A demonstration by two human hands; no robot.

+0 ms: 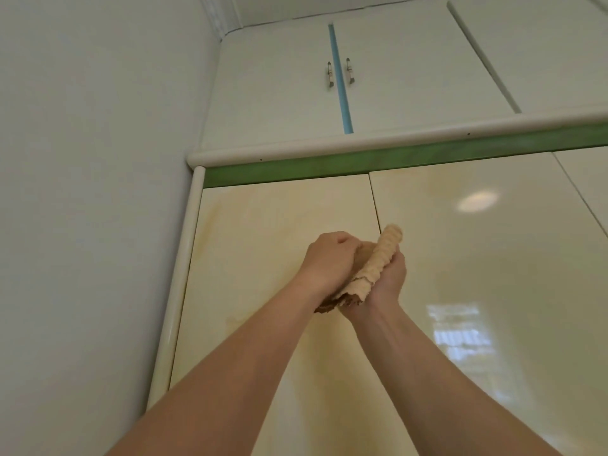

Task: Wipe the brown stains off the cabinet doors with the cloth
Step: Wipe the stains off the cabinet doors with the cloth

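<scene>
The cloth [371,268] is being held between both hands in front of the left lower cabinet door [263,258], just beside the seam [375,205] that divides it from the right lower door [477,258]. The left hand [329,261] is being closed as a fist round one side of the cloth, and the right hand [385,274] is being cupped under the other side, so both grips are narrow and filled with fabric. The cloth is being rolled or twisted into a ridged rope, its pale end being pointed up past the seam and its darker, browner end being left hanging below the wrists.

The step in hand is judged to be a refolding or wringing of the cloth, not a wipe, since whether the fabric is touching the door cannot be told. Faint brown stains [210,222] are being shown left of the seam, near the door's upper left corner and down its left edge, under the green strip [296,169].

For the next move, a cleaner face of the cloth is likely being called for, flattened in one hand and pressed against that stained area with firm strokes.
</scene>
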